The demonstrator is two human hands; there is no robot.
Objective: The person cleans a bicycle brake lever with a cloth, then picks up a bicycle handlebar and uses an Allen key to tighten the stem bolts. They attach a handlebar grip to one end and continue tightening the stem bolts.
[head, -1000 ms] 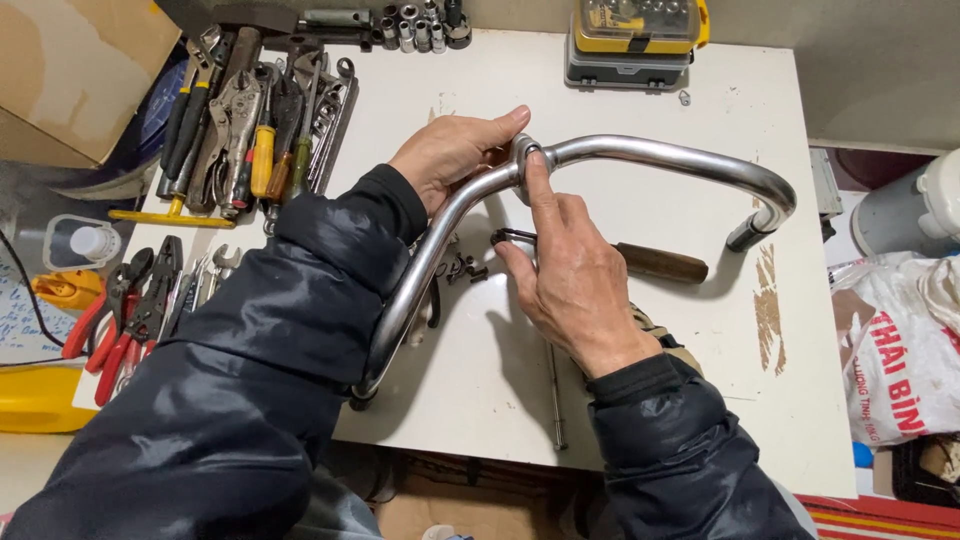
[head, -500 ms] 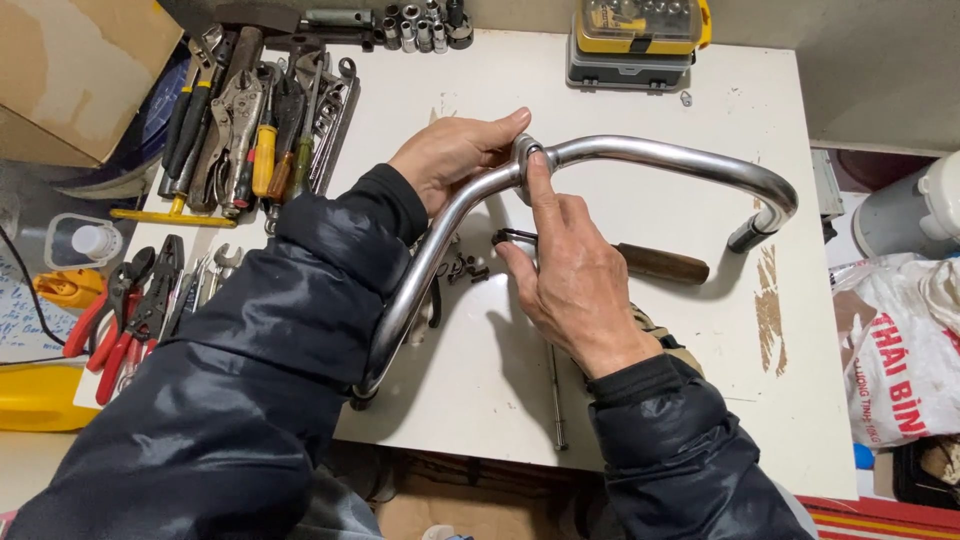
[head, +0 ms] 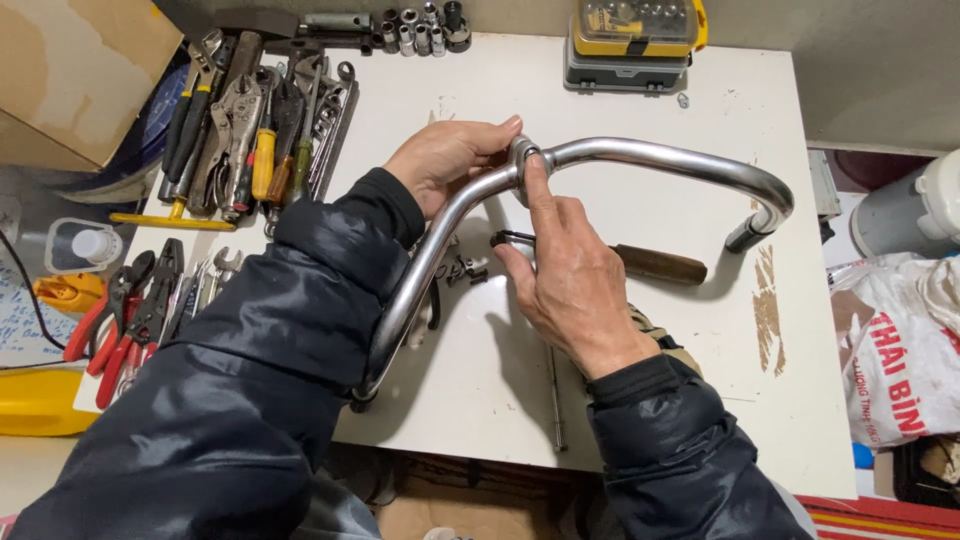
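A bent chrome handlebar tube lies across the white table. My left hand grips it near the middle bend, fingers wrapped over the top. My right hand reaches up from below, its index finger pressing a small metal clamp ring that sits around the tube. Beneath my right hand lies a tool with a brown wooden handle. Small dark metal parts rest on the table under the tube.
Pliers, wrenches and screwdrivers lie at the table's back left; red-handled pliers at the left edge. Sockets and a yellow-grey case stand at the back. A cardboard box is far left, a plastic bag right.
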